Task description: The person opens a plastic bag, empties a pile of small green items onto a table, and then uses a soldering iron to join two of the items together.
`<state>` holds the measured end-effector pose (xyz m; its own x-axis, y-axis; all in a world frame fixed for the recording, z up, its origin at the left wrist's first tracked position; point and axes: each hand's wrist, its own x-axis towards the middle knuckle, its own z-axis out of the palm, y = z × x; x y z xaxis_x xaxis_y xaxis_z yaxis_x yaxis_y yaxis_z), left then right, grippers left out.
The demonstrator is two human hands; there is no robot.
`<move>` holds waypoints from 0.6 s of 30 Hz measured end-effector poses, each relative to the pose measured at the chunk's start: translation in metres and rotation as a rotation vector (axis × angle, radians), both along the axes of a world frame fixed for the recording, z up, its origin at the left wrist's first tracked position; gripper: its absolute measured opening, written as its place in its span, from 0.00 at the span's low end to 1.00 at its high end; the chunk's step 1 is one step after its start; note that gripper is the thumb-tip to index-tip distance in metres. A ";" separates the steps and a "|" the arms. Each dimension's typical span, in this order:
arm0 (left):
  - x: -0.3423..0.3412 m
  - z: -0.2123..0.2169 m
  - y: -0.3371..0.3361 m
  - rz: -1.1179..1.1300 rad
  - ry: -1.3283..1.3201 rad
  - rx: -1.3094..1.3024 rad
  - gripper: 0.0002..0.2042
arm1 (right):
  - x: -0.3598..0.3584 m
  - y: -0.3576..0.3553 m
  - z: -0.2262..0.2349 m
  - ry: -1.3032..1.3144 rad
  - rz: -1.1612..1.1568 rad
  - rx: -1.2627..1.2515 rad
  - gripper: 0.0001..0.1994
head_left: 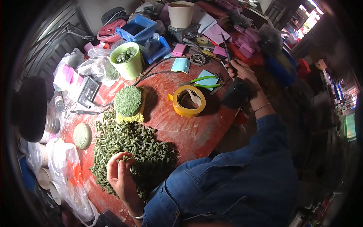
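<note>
My left hand [121, 176] is over a heap of small dark-green branched pieces [132, 145], its thumb and fingers pinched on one small green piece [125, 157]. At the table's far right, my right hand [242, 72] holds a slim black pen-like tool [227, 49], its thin tip pointing up and away. A black boxy thing [236, 94] sits beneath the right wrist; how it is attached I cannot tell. Behind the heap, a round green textured disc [127, 101] rests on a yellow sponge-like piece [131, 117]. A plain pale-green disc [82, 136] lies left of the heap.
On the red table [181, 140] lie a yellow tape roll [190, 100] and green-handled pliers [206, 82]. A pale-green cup [126, 62] holds more green pieces. Blue bins [138, 28], a white bucket [180, 15] and pink blocks [247, 41] crowd the back; plastic bags [70, 174] hang along the left.
</note>
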<state>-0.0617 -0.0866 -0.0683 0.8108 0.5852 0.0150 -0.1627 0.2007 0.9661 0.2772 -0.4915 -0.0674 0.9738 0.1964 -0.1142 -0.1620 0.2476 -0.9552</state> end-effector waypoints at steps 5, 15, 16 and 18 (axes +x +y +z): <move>0.001 -0.001 -0.001 0.006 0.006 0.004 0.10 | -0.007 0.001 0.001 -0.191 0.067 -0.327 0.10; 0.000 -0.003 0.001 0.022 0.045 0.028 0.10 | 0.012 -0.003 0.023 -0.148 0.164 -0.316 0.11; 0.000 -0.003 0.001 0.009 0.015 0.015 0.10 | 0.012 -0.003 0.026 -0.165 0.151 -0.294 0.11; 0.000 -0.003 0.001 0.023 0.052 0.031 0.10 | 0.011 -0.001 0.034 -0.213 0.188 -0.204 0.12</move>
